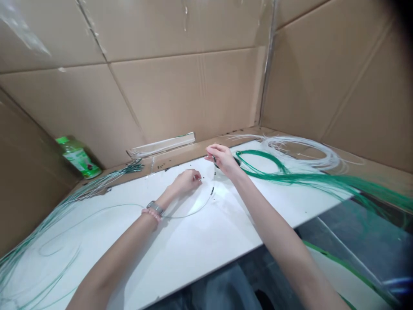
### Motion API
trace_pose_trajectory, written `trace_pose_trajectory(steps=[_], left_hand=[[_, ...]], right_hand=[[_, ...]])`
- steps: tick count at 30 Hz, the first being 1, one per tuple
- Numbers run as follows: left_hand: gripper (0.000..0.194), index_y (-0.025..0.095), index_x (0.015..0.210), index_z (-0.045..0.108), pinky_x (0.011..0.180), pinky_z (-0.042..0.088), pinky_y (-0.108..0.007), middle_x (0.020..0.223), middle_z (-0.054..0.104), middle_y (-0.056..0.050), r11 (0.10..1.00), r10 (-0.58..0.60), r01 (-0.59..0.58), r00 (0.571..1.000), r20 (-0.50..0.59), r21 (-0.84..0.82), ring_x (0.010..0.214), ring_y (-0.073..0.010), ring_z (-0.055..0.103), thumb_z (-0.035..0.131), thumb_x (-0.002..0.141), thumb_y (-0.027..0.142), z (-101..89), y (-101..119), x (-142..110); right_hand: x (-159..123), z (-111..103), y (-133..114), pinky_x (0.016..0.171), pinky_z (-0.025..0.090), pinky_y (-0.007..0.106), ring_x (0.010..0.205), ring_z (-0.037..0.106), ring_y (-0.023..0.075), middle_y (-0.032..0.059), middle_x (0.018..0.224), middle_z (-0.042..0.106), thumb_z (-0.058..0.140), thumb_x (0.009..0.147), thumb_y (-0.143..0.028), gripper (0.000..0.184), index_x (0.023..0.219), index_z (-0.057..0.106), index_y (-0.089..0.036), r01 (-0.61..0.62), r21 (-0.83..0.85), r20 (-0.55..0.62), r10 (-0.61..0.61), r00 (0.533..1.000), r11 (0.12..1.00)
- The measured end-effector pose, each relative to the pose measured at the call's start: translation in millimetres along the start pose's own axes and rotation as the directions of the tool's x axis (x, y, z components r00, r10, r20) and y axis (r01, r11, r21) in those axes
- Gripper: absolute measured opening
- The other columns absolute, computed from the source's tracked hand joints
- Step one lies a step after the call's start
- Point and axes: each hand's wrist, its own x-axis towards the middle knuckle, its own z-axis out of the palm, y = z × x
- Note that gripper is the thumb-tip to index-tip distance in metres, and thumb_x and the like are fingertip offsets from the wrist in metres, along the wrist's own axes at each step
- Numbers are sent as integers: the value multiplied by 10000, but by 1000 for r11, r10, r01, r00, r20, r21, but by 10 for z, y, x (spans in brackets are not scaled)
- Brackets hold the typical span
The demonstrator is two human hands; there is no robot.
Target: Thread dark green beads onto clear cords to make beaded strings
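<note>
My right hand (223, 158) is raised over the white board (206, 241), its fingers pinched on the end of a thin strand (190, 215). That strand drops from the fingertips, carries small black pieces (212, 191), then curves under my left wrist and away to the left. My left hand (188, 181) rests low over the board with thumb and fingers curled together. Whatever it may hold is too small to make out. Tiny dark specks lie by its fingertips.
Green strands (274, 175) and a coil of white strands (322, 161) lie at right. At left is a bundle of pale green strands (93, 185) with dark ends. A green-capped bottle (79, 159) leans by the cardboard wall (187, 94). A narrow tray (161, 146) holds white strands.
</note>
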Motion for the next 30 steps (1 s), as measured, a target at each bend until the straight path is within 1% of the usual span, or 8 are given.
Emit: trace_pose_trajectory(steps=[5, 9, 12, 16, 19, 22, 27, 30], left_hand=[[169, 127, 826, 681, 750, 444, -267, 834, 675, -80, 1000, 16, -16, 1000, -8, -5, 748, -170, 592, 540, 736, 153, 64, 54, 22], [144, 125, 773, 668, 763, 441, -270, 804, 671, -77, 999, -16, 12, 998, -63, -52, 750, -164, 581, 532, 731, 110, 139, 48, 9], [92, 132, 743, 647, 748, 443, -280, 775, 657, -65, 987, -50, 27, 989, -139, -160, 723, -160, 569, 555, 732, 136, 132, 60, -61], [117, 133, 759, 613, 698, 452, -257, 794, 643, -58, 922, -128, 23, 961, -247, -386, 736, -149, 573, 559, 770, 236, -7, 127, -312], [192, 133, 795, 594, 624, 450, -228, 781, 626, -48, 838, -217, 26, 932, -291, -544, 711, -137, 573, 566, 780, 322, -130, 189, -625], [211, 139, 822, 596, 613, 446, -211, 765, 616, -34, 751, -315, 31, 895, -316, -660, 702, -123, 571, 576, 790, 347, -201, 255, -967], [147, 169, 810, 648, 692, 440, -185, 774, 624, 2, 428, -490, -1, 840, -233, -904, 740, -91, 566, 674, 749, 301, -196, 305, -1325], [126, 177, 793, 674, 748, 440, -192, 778, 629, 9, 287, -524, -11, 835, -166, -958, 753, -85, 569, 708, 724, 277, -158, 302, -1394]], right_hand=[[-12, 19, 17, 663, 522, 233, 566, 472, 60, -49, 574, 500, 760, 504, -363, 273, 598, 597, -165, -20, 31, 39, 19, 999, 999], [-32, 9, 49, 631, 512, 215, 592, 477, 63, -40, 598, 519, 784, 520, -359, 272, 599, 618, -159, -21, 12, 94, 19, 995, 1000], [-58, 36, 93, 646, 518, 226, 609, 492, 70, -35, 614, 535, 789, 539, -373, 275, 620, 637, -158, -19, -47, 144, 26, 989, 999], [-136, 151, 140, 649, 529, 244, 611, 512, 77, -29, 624, 553, 783, 545, -398, 299, 617, 630, -151, -36, -132, 214, 64, 975, 991], [-222, 269, 153, 630, 538, 260, 610, 529, 88, -22, 625, 564, 766, 561, -396, 293, 608, 618, -147, -62, -181, 267, 110, 957, 982], [-336, 393, 181, 621, 540, 260, 625, 536, 96, -15, 633, 567, 732, 605, -361, 249, 602, 610, -145, -74, -221, 319, 144, 937, 972], [-623, 580, 310, 648, 532, 275, 648, 543, 109, -3, 650, 584, 631, 720, -284, 155, 645, 608, -150, -1, -331, 429, 151, 891, 944], [-794, 650, 379, 648, 520, 270, 672, 549, 121, 12, 682, 609, 601, 763, -261, 132, 686, 624, -157, 44, -411, 400, 136, 906, 911]])
